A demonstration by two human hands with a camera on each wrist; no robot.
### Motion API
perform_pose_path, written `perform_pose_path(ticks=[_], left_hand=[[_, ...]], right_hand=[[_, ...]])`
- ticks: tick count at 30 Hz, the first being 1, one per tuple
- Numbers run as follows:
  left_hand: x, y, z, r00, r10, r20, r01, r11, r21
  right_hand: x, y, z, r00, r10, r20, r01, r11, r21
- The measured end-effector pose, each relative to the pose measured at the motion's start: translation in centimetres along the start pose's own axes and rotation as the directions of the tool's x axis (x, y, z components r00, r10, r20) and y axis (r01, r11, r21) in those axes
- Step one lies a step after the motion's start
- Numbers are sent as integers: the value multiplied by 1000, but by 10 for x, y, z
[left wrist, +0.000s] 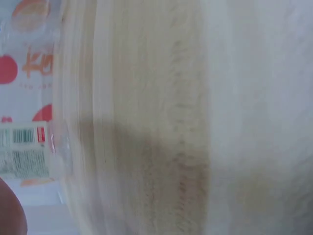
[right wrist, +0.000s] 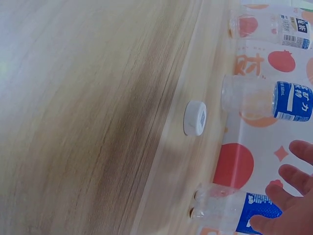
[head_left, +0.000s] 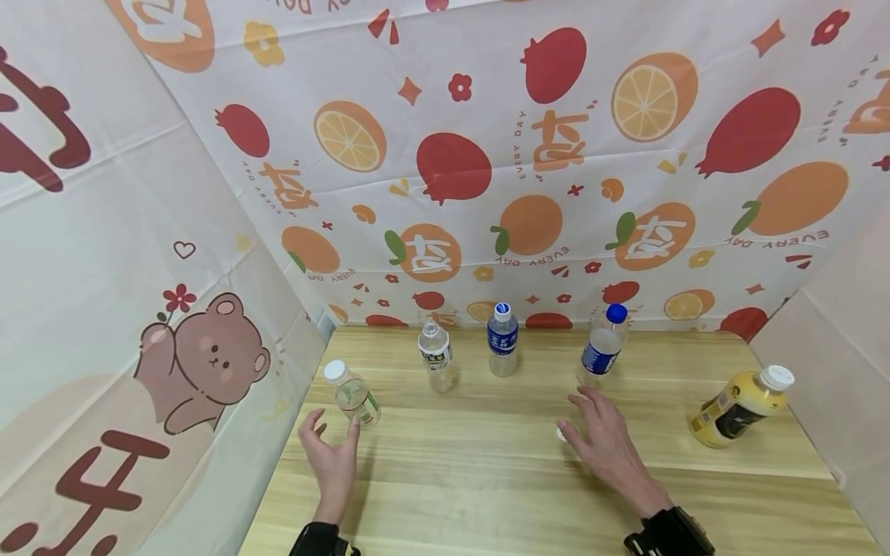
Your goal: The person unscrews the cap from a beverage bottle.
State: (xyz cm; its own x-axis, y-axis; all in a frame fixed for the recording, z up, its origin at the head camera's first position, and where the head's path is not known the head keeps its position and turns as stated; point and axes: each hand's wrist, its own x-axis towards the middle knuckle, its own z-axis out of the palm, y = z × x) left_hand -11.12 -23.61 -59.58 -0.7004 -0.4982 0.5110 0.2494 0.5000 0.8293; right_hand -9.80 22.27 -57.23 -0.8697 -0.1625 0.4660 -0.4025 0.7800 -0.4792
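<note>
My left hand is beside a clear bottle with a white cap and a green-and-white label, fingers loosely spread and nothing held. From the head view I cannot tell whether the thumb touches it. In the left wrist view the bottle's label shows near a blurred fingertip. My right hand hovers with parted fingers over the table, in front of a blue-capped clear bottle. A loose white cap lies on the wood, partly hidden by the right thumb in the head view.
Along the back stand a clear bottle that seems uncapped and a blue-labelled bottle with a white-and-blue cap. A yellow bottle with a white cap is at the right. Fruit-printed cloth hangs behind the wooden table.
</note>
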Motion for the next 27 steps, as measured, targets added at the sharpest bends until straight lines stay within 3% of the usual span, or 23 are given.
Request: perform_pose_path(ticks=[2,5,10,13,21,27], left_hand=[[3,-2,-2,995,-97,18,97,995,-3],[8,-5,-2,970,-222,94,225,974,-16],[17,-8,4,923,-327,203,338,941,-20],[21,-12,10,910,-347,228,365,930,-38],[21,-16,24,892,-388,230,411,910,-56],[23,-15,30,900,-369,231,382,924,-13]], right_hand=[[-1,-1,1,1000,2,3,-2,1000,6],[-3,-2,2,1000,16,14,-16,1000,8],[-5,-3,3,999,33,27,-33,999,1],[-6,-4,4,999,28,23,-28,1000,-1],[-7,-3,4,1000,3,9,-3,1000,-15],[-3,-2,2,1000,1,6,0,1000,-22]])
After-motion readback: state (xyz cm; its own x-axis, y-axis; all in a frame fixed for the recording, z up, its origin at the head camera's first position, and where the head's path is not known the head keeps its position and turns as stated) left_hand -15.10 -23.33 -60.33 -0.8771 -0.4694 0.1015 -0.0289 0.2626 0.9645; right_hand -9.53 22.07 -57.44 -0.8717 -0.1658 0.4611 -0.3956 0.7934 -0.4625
